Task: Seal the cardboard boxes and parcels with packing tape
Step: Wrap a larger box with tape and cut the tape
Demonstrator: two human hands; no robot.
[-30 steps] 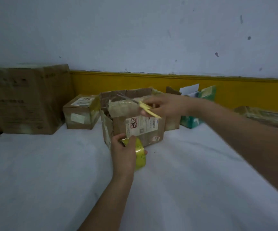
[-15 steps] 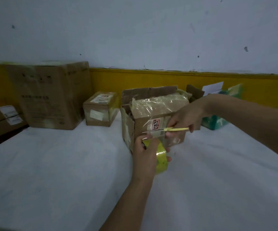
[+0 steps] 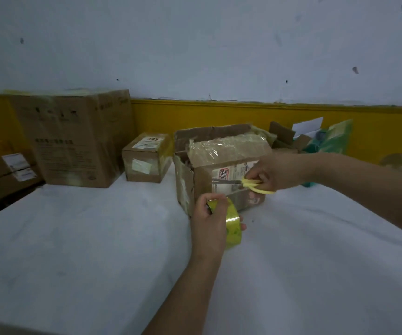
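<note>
- Head view, centre of the frame: your left hand [image 3: 208, 222] grips the packing tape roll [image 3: 233, 227], with the fingers curled round its rim and the thumb on top
- The yellow-green roll is held on edge just in front of the lower front face of the cardboard box [image 3: 201, 182]
- Centre right: your right hand [image 3: 273, 171] holds the scissors [image 3: 249, 183], with the fingers curled through the yellow handles
- The blades point left across the printed label on the front of the box; you cannot tell whether they are apart or together
- The box stands on the white surface [image 3: 93, 238]; wrinkled clear tape covers its top, the rear flap stands up and the left side flap hangs loose
- Just left of it: a small taped box [image 3: 147, 158]
- Upper left: a large box [image 3: 74, 139], with labelled boxes [image 3: 7, 170] stacked at the left edge
- Upper right: a green package [image 3: 336, 139] against the yellow wall band
</note>
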